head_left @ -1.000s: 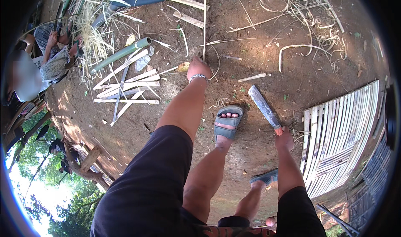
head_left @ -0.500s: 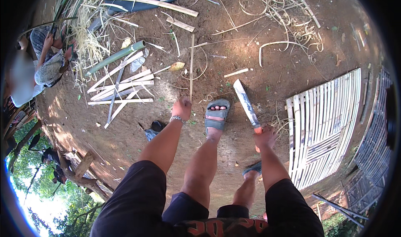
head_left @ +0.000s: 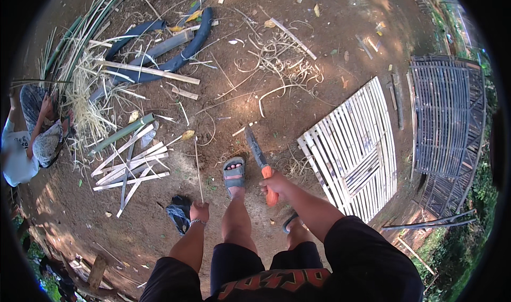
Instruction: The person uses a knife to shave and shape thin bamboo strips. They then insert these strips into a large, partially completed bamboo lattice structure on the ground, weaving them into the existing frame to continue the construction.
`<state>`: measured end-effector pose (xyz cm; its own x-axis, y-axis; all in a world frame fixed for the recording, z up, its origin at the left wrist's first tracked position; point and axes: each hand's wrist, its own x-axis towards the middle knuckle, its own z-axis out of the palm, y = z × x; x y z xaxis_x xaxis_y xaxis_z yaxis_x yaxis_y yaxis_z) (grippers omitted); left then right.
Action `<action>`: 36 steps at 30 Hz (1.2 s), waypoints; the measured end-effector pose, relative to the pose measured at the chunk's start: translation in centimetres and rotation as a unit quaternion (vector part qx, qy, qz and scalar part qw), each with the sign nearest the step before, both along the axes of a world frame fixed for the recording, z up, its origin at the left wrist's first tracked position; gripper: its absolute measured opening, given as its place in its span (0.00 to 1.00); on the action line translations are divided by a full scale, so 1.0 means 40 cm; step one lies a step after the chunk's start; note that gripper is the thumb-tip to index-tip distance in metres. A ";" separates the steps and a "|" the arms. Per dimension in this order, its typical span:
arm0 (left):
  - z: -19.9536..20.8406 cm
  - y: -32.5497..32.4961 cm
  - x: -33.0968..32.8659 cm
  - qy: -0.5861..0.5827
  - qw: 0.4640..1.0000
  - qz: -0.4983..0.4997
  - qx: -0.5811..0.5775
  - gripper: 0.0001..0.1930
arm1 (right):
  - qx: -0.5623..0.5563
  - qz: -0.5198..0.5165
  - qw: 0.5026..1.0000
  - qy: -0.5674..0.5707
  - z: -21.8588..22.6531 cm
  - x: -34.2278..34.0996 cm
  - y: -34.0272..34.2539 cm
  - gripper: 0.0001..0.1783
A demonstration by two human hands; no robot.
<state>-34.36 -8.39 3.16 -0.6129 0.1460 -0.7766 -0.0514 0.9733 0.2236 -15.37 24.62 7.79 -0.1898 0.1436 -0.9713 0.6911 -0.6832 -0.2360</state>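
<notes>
My left hand (head_left: pixel 199 212), with a band at the wrist, is closed round the near end of a thin bamboo strip (head_left: pixel 198 166). The strip points away from me over the dirt, left of my sandalled foot (head_left: pixel 234 175). In my right hand (head_left: pixel 277 184) is a machete (head_left: pixel 256 149), gripped by its orange handle. Its dark blade slants forward and left, past the right side of that foot, apart from the strip. A crumpled dark plastic bag (head_left: pixel 179 214) lies beside my left hand.
Split bamboo pieces (head_left: pixel 133 166) and a green bamboo pole (head_left: pixel 123 134) lie to the left. Curly shavings (head_left: pixel 290 65) litter the ground ahead. A slatted bamboo panel (head_left: pixel 354 147) lies on the right, a darker rack (head_left: pixel 444 121) beyond. Another person (head_left: pixel 33 137) sits at far left.
My view has swung right. My left hand has drawn back toward me with the strip, now beside the bag. The machete has come closer to my left foot, its blade tilted differently.
</notes>
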 end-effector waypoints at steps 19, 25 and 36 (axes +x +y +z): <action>0.148 0.668 -0.132 -0.067 0.959 0.252 0.110 0.19 | 0.430 0.500 0.723 0.207 0.358 -0.038 0.039 0.41; 0.070 0.675 -0.037 0.088 0.969 -0.167 0.159 0.22 | 0.355 0.436 0.819 0.117 0.409 0.057 0.208 0.36; 0.330 1.061 0.274 -0.238 0.944 0.149 0.175 0.17 | 0.311 0.298 0.898 -0.088 0.348 0.365 0.319 0.15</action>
<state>-23.39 34.04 16.35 -0.2613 0.3211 -0.9103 -0.4870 0.7704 0.4116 -0.75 37.40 21.72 -0.2649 0.5919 -0.7612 0.9542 0.0470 -0.2955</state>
